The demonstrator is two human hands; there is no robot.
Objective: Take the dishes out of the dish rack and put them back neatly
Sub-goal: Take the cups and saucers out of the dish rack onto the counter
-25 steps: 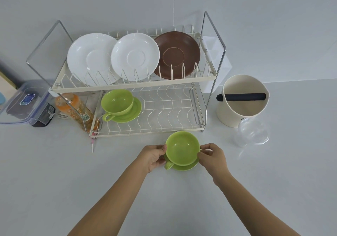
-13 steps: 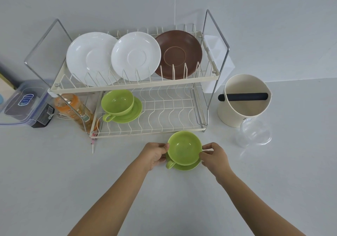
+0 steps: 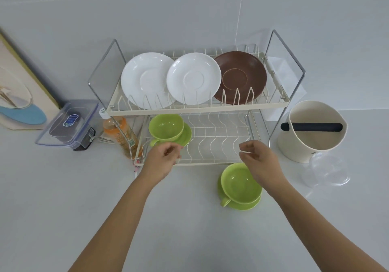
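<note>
Both hands empty, fingers loosely curled apart: left hand (image 3: 162,159) near rack cup (image 3: 166,127), right hand (image 3: 260,160) over bench cup (image 3: 241,184). Rack (image 3: 210,108) top tier holds three plates.

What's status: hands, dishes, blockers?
Left hand, right hand empty, at dish rack. One green cup set on counter; other racked. Nothing blocking.

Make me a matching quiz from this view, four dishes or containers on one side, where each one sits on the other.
1. brown round saucer
2. green cup and saucer beside the right hand
3. other green cup and saucer
4. cream round tub with black bar

A. rack's lower tier
B. countertop, right of rack
C. rack's upper tier
D. countertop, in front of rack

Pairs: 1-C, 2-D, 3-A, 4-B
</note>
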